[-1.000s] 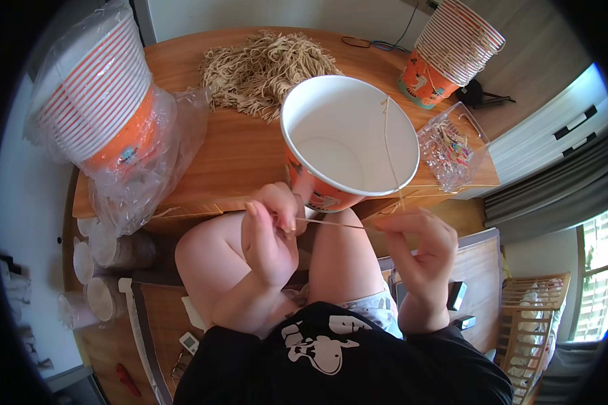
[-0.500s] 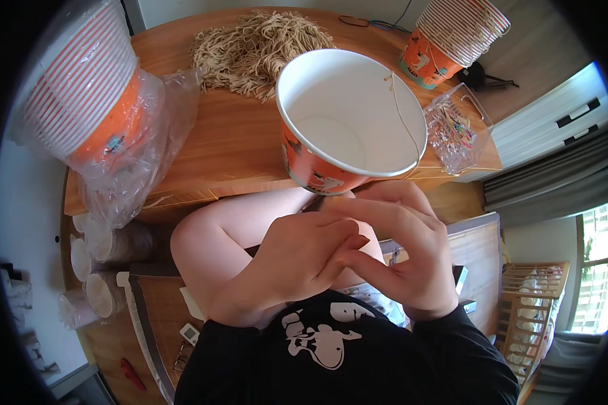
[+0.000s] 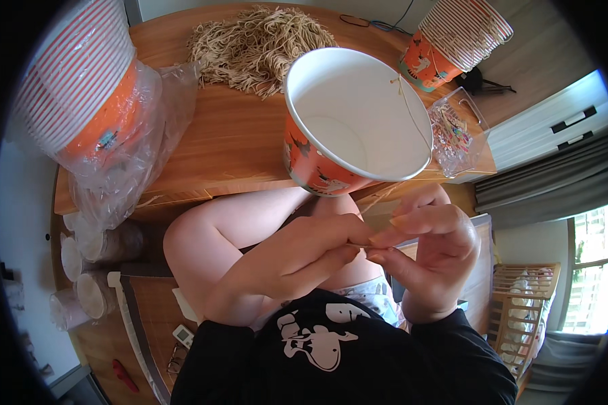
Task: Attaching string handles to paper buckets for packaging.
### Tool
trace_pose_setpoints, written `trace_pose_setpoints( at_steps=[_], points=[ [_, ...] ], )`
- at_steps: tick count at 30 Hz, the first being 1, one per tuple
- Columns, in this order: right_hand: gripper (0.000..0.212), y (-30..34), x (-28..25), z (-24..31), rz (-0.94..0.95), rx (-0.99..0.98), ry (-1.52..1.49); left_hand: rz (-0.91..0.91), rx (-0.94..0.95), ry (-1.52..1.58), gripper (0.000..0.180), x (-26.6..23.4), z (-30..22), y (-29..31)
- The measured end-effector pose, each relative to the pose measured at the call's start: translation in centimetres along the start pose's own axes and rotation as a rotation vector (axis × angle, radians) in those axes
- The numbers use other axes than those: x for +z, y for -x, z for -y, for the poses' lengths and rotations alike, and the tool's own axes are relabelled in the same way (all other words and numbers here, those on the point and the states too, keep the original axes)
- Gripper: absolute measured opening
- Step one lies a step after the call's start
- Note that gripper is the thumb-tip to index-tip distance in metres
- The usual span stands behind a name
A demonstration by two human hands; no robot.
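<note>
A large orange paper bucket with a white inside stands tilted toward me at the table's front edge. One piece of thin tan cord is knotted at its far right wall and runs across the opening to the near right rim. From there a cord end hangs down toward my hands. My left hand is closed, its thumb and forefinger pinching the cord above my lap. Close against it, my right hand pinches the same cord between thumb and fingertips, the other fingers curled.
Behind the bucket lies a heap of tan cords on the wooden table. Bucket stacks stand at left in plastic wrap and at back right. A clear box of small colourful pieces sits right of the bucket.
My right hand has moved right and its fingers have opened out from the left hand. The cord between the fingertips now shows. The bucket sits slightly further right in view.
</note>
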State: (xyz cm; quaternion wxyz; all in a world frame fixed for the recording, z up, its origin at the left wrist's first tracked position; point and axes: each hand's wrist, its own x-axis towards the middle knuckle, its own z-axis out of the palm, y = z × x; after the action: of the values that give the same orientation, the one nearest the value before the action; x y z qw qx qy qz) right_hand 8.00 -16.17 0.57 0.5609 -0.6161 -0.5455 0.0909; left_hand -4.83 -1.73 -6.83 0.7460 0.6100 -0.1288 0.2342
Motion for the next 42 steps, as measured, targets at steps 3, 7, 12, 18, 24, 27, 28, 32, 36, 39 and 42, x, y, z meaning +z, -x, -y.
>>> trace_pose_setpoints(
  at_steps=[3,7,12,18,24,27,28,32,36,39,42],
  points=[
    [0.033,-0.4,-0.6,0.3,0.058,-0.081,0.112,0.033,-0.004,0.22,0.015,-0.4,0.4,0.2],
    [0.034,-1.0,-0.6,0.9,0.084,-0.173,0.301,-0.082,0.076,-0.109,0.008,-0.6,0.3,-0.3],
    [0.036,-2.3,-1.0,0.9,0.152,-0.399,0.56,-0.242,0.173,-0.192,0.006,-0.7,0.8,-0.5],
    [0.047,-3.1,-0.8,0.0,0.262,-0.493,0.568,-0.348,0.384,-0.464,0.011,-0.9,0.8,-1.3],
    [0.054,-3.7,-0.6,-0.2,0.328,-0.479,0.484,-0.437,0.443,-0.672,0.021,-1.4,0.1,-1.1],
    [0.051,-4.0,-0.3,-0.3,0.34,-0.452,0.501,-0.459,0.457,-0.675,0.023,-1.5,0.0,-1.1],
    [0.049,-4.1,0.0,-0.5,0.306,-0.459,0.474,-0.467,0.466,-0.665,0.024,-1.5,0.0,-1.1],
    [0.043,-4.8,0.6,-0.6,0.289,-0.48,0.452,-0.509,0.471,-0.698,0.024,-1.7,0.0,-0.9],
    [0.043,-5.4,0.9,-0.2,0.29,-0.483,0.445,-0.608,0.474,-0.688,0.021,-2.0,0.0,-0.8],
    [0.05,-5.1,0.4,1.0,0.27,-0.297,0.408,-0.731,0.425,-0.718,0.019,-2.3,0.6,-0.9],
    [0.049,-5.4,-0.9,1.4,0.384,-0.324,0.533,-0.798,0.4,-0.805,0.017,-2.9,1.0,-1.1]
  ],
)
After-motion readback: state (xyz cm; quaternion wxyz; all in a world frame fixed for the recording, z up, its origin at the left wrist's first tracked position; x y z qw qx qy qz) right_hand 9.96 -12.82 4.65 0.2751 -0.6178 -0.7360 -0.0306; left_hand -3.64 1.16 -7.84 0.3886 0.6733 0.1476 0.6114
